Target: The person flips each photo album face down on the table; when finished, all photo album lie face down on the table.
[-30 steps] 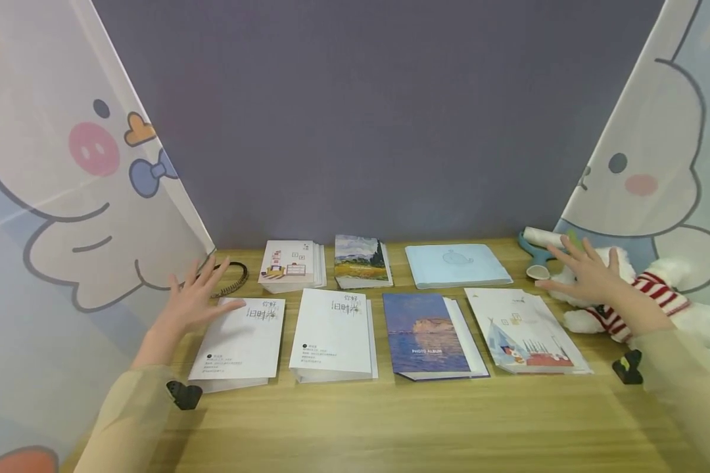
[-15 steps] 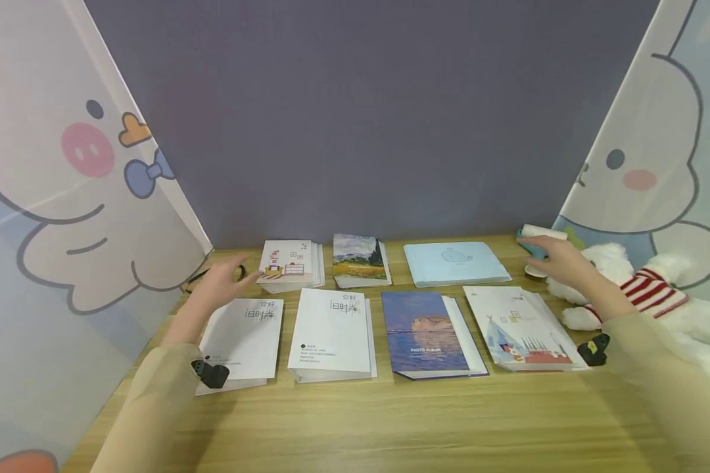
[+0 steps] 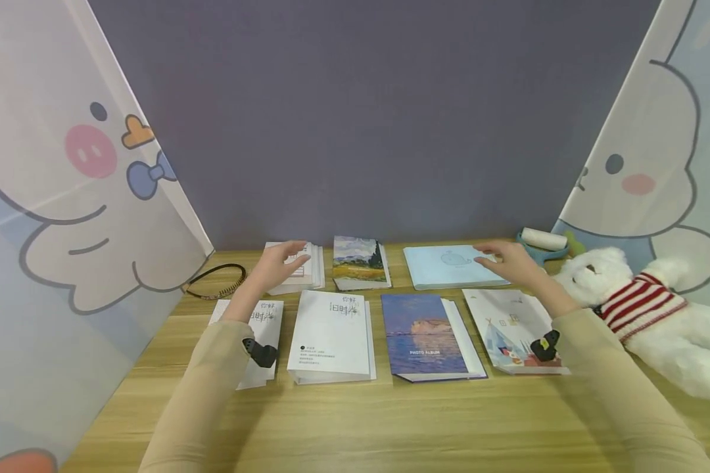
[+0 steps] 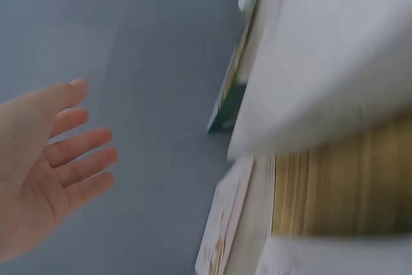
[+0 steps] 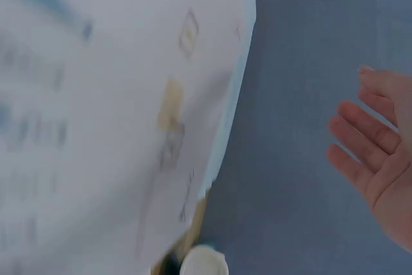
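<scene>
Left hand: the left hand (image 3: pixel 275 266) hovers over the illustrated white album (image 3: pixel 292 266) at the left end of the back row, fingers straight and spread, holding nothing; whether it touches the cover cannot be told.
Right hand: the right hand (image 3: pixel 509 263) hovers over the right part of the pale blue album (image 3: pixel 452 266), fingers relaxed and apart, nothing gripped; the right wrist view shows the same bare palm (image 5: pixel 386 159).
Layout: 7 albums lie flat on the wooden table (image 3: pixel 390 420), 3 in the back row and 4 in the front.
Back row: illustrated white album, landscape album (image 3: pixel 359 261), pale blue album, each apart from its neighbour.
Front row: 2 white text-cover albums (image 3: pixel 254 341) (image 3: pixel 333 334), the blue photo album (image 3: pixel 428 335), the tent-picture album (image 3: pixel 517 332).
Progress: judged from how things lie, no album is lifted, opened or stacked; both hands are only reaching, so the handling itself is not yet begun.
Illustrated white album axis: long side runs from the person toward the wall, cover up, top edge toward the wall.
Pale blue album axis: long side runs left to right, parallel to the wall, cover up.
Nearby: a headband (image 3: pixel 215 281) lies left of the back row; a lint roller (image 3: pixel 543 240) and a plush bear (image 3: pixel 633 305) lie to the right.
</scene>
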Tool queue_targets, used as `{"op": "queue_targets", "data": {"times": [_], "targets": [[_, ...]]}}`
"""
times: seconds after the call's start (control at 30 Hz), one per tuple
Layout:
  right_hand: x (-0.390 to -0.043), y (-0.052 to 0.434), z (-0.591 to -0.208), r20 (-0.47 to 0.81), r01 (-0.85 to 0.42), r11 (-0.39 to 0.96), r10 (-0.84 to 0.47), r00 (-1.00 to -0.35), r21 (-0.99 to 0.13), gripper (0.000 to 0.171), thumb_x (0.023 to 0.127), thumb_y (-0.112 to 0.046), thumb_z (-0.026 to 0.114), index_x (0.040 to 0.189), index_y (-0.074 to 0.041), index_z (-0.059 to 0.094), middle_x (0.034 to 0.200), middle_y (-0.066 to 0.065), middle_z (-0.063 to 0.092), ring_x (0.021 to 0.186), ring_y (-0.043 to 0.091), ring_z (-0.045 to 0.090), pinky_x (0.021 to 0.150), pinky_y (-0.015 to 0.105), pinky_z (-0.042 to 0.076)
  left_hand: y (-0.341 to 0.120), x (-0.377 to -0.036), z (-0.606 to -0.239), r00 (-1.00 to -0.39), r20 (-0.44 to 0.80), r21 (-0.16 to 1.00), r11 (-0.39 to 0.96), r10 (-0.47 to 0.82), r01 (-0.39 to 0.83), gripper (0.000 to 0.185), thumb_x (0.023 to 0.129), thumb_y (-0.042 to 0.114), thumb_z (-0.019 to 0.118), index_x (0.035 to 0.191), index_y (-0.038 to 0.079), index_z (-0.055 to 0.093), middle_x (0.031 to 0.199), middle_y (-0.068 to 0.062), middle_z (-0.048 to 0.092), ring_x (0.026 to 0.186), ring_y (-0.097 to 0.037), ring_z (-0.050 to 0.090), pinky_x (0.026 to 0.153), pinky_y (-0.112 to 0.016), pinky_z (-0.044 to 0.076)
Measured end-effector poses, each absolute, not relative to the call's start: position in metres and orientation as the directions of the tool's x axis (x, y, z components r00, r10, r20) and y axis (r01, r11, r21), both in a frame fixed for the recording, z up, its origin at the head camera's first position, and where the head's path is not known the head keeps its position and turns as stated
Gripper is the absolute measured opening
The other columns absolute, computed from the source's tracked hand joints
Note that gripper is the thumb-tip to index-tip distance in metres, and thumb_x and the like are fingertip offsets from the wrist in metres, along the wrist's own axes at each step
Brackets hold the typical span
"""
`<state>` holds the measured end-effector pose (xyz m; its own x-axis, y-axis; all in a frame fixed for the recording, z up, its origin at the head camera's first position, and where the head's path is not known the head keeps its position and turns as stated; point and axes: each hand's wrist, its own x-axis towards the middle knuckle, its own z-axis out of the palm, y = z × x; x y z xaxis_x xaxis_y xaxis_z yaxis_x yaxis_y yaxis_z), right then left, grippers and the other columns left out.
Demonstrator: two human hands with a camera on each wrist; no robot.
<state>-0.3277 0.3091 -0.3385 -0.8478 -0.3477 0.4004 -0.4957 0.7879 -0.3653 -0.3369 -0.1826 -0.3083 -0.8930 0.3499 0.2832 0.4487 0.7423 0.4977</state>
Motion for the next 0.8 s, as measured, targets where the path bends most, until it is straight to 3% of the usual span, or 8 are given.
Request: {"op": "queue_targets", "data": {"times": [0.4, 0.8], "targets": [[-0.348, 0.277, -0.349, 0.368, -0.463, 0.782, -0.321, -0.873, -0.417, 0.038, 0.093, -0.018, 0.060, 0.124, 0.003, 0.058, 0.123, 0.024, 0.059, 0.112, 0.041, 0.056, 0.093, 0.053, 0.047, -0.106, -0.363, -0.316, -0.874, 0.261, 0.590, 0.649, 0.410, 0.481, 0.042, 0.097, 0.031, 0.052, 0.134, 0.011, 0.050, 0.131, -0.011, 0.057, 0.120, -0.028, 0.054, 0.101, -0.043, 0.045], [-0.355, 0.243, -0.355, 0.308, -0.430, 0.741, -0.308, -0.900, -0.516, 0.039, 0.093, -0.020, 0.060, 0.126, 0.002, 0.057, 0.127, 0.024, 0.056, 0.115, 0.040, 0.054, 0.097, 0.050, 0.046, -0.052, -0.374, -0.343, -0.857, 0.215, 0.636, 0.599, 0.468, 0.487, 0.042, 0.098, 0.028, 0.051, 0.135, 0.010, 0.050, 0.126, -0.012, 0.060, 0.115, -0.026, 0.057, 0.095, -0.040, 0.049]]}}
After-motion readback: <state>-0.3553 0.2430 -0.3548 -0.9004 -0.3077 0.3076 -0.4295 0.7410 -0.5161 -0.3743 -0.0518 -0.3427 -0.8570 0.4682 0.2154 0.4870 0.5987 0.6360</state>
